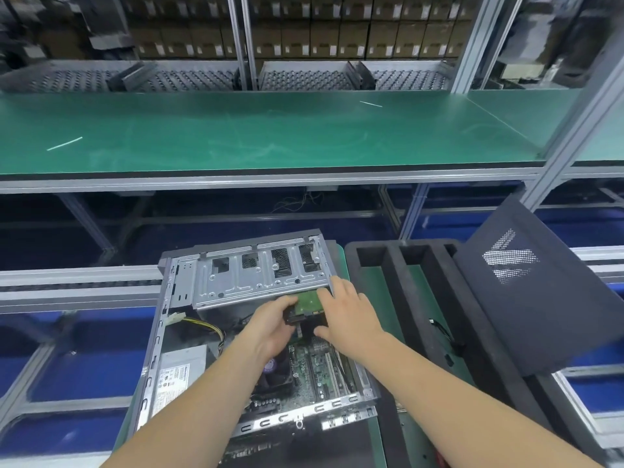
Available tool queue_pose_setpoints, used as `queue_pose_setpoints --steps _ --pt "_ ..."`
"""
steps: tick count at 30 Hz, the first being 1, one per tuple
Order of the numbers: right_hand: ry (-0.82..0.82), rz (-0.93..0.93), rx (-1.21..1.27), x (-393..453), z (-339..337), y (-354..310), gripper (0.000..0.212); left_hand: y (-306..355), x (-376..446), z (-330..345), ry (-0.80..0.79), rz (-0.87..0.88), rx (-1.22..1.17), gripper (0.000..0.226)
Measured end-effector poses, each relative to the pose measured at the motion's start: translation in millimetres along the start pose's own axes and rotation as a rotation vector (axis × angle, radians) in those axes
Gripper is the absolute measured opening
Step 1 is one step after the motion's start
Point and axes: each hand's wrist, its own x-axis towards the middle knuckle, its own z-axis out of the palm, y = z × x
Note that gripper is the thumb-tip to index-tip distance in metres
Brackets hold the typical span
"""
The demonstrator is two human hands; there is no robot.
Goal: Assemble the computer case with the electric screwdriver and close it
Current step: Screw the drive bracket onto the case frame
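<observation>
Assembly bench [270, 130] — hands curled on drive [309, 304]

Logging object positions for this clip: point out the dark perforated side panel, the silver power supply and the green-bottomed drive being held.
Dark perforated side panel [540, 298]: head view, plain face.
Silver power supply [175, 376]: head view, label.
Green-bottomed drive [309, 300]: head view, green board.

White label [174, 383] on the power supply [184, 359], at about eight o'clock from my hands inside the computer case [175, 282]: rows of fine print, too small and blurred to read. White stickers on the cartons [304, 38] stacked at twelve o'clock: likewise illegible. I can make out no word, brand or number anywhere.
</observation>
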Motion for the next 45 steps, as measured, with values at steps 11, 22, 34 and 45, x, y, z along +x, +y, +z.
queue_pose_setpoints --steps 11,22,34,45 --pt "0.006 -0.034 -0.193 31.8 -7.0 -1.9 0.084 4.0 -32.9 -13.1 0.321 0.382 1.217 0.045" --pt "-0.002 0.024 -0.066 44.7 -8.4 -1.9 0.069 23.0 5.5 -19.5 0.417 0.773 2.169 0.108" --pt "0.058 0.097 0.016 51.7 12.8 0.1 0.09 16.2 27.0 -29.0 0.462 0.756 2.087 0.102" --pt "-0.153 0.449 0.601 47.9 -7.1 4.2 0.104 16.8 23.5 -29.6 0.43 0.754 2.087 0.104"
